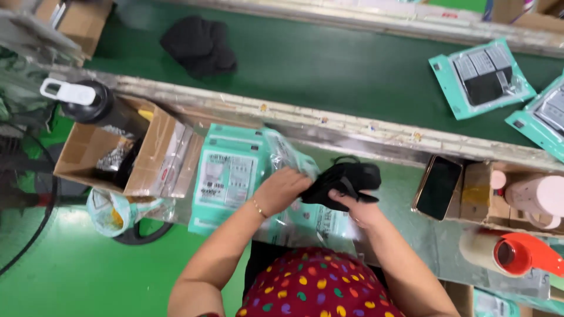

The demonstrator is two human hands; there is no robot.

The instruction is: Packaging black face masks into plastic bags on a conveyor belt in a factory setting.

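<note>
- Nearest the camera was the person's dotted red garment (314, 287), with both forearms reaching forward from it over the bench (435, 246).
- Left hand (282, 189) was closed on the mouth of a clear plastic bag (305, 220) with teal print, its fingers curled at the bag's upper edge.
- Right hand (358, 208) was clamped on a black fabric bundle (346, 181), fingers wrapped under it; the bundle sat between the two hands, right at the bag's opening.
- Both hands were close together, almost touching across the bundle.
- Just left of the hands lay a stack of teal packages (226, 176), flat on the bench.
- Further left stood an open cardboard box (147, 155) with a black bottle (97, 105), white-capped, resting at its rim.
- On the right, a dark phone (437, 188) lay beside a red tape dispenser (517, 253).
- Beyond the bench ran a green conveyor belt (329, 67), carrying a black fabric heap (200, 46) and two filled teal packets (482, 76).
</note>
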